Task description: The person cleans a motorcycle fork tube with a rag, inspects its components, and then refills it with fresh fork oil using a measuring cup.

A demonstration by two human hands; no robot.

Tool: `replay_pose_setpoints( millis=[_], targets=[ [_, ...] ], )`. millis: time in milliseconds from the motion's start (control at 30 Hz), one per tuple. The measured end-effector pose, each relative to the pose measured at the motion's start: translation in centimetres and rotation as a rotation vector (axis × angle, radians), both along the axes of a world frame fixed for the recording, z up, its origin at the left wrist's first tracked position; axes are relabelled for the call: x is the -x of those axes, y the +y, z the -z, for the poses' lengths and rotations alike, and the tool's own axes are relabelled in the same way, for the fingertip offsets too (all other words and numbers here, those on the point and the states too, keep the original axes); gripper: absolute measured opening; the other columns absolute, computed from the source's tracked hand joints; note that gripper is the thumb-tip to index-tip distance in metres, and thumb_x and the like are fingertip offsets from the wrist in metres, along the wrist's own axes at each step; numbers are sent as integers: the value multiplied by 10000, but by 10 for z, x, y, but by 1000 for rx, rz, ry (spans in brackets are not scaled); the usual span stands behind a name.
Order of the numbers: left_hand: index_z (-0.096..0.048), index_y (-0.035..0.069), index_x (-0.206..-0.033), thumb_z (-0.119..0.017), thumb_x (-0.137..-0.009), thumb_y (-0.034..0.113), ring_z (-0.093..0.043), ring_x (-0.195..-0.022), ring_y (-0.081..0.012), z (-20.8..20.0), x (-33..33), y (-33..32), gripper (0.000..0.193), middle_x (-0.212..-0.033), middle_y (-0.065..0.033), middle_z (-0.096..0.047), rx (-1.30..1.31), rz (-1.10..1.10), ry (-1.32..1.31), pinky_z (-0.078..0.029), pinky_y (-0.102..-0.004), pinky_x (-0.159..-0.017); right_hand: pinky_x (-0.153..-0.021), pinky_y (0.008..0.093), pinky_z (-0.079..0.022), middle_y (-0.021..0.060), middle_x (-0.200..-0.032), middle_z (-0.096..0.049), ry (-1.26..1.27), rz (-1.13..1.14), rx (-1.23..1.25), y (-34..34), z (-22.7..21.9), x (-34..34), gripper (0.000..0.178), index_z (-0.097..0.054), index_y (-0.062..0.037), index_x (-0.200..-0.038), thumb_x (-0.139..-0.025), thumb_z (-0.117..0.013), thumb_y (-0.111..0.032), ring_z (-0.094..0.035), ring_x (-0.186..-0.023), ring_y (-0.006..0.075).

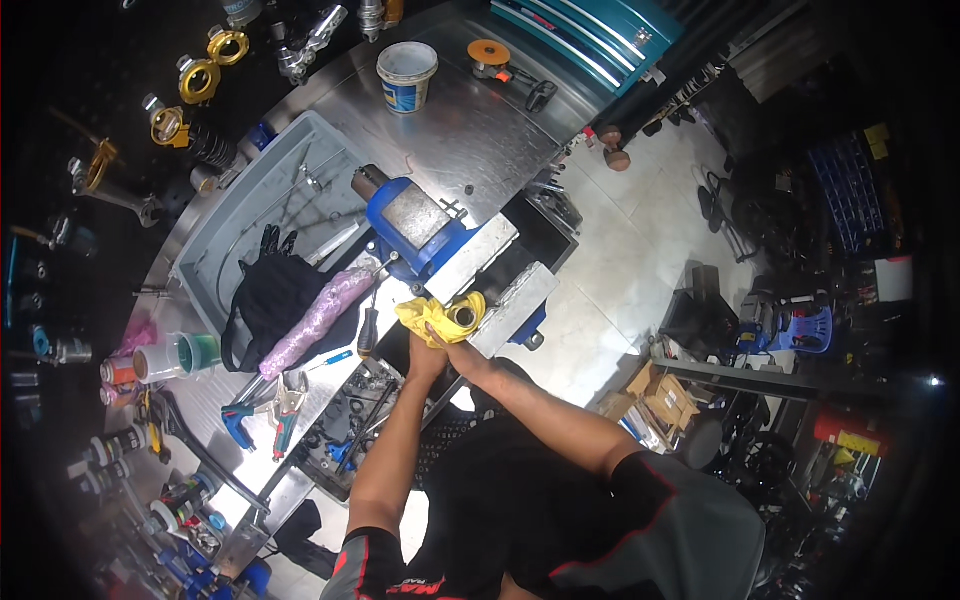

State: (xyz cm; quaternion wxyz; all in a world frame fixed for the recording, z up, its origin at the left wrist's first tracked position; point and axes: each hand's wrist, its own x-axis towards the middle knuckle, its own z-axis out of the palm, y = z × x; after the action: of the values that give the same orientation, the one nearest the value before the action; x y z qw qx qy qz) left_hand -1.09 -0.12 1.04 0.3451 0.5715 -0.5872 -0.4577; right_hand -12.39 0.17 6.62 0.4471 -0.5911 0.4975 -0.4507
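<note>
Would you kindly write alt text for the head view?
A left hand and a right hand hold a yellow cloth around a hollow round part at a blue vise. A grey tray and white bucket rest on the metal bench.

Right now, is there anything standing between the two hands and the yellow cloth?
Nothing visible does: the left hand and right hand both hold the yellow cloth directly, near the blue vise.
</note>
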Motion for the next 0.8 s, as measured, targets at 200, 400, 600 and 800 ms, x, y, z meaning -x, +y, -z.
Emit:
replay_pose_setpoints(
  millis=[200, 400, 600, 800],
  targets=[
    [-631, 35, -1267, -715, -884, 258, -604, -1216, -376, 12, -3, 8, 450, -1276, -178, -658, 18, 3, 10, -462, -436, -1047, -924, 393, -517, 168, -1176, -678, -10, -59, -5, 6, -33, 10, 449, -604, -3, -1272, -946, -728, -285, -661, -1049, 304],
    [-638, 68, -1270, -781, -840, 264, -605, -1218, -341, 11, -14, 12, 494, -1279, -148, -660, 59, 41, -49, -456, -428, -1061, -943, 425, -527, 224, -1241, -647, 494, -166, -407, 56, -132, 57, 510, -572, 9, -1306, -941, -732, -310, -651, -1141, 374],
    [-658, 72, -1266, -859, -791, 174, -656, -1150, -248, 13, -24, 16, 525, -1210, -90, -699, 90, 4, -68, -510, -381, -1008, -942, 391, -547, 161, -1257, -682, 334, -745, -291, 28, -227, 122, 449, -621, -63, -1316, -944, -733, -287, -678, -1123, 347],
    [-630, 84, -1281, -836, -818, 262, -613, -1209, -308, -49, -16, 5, 536, -1253, -117, -660, 48, -7, 90, -475, -435, -1028, -1171, 553, -369, 52, -1456, -575, 599, -765, 429, -96, -303, 74, 452, -730, -138, -1201, -776, -850, -234, -462, -1422, 342]
  ],
)
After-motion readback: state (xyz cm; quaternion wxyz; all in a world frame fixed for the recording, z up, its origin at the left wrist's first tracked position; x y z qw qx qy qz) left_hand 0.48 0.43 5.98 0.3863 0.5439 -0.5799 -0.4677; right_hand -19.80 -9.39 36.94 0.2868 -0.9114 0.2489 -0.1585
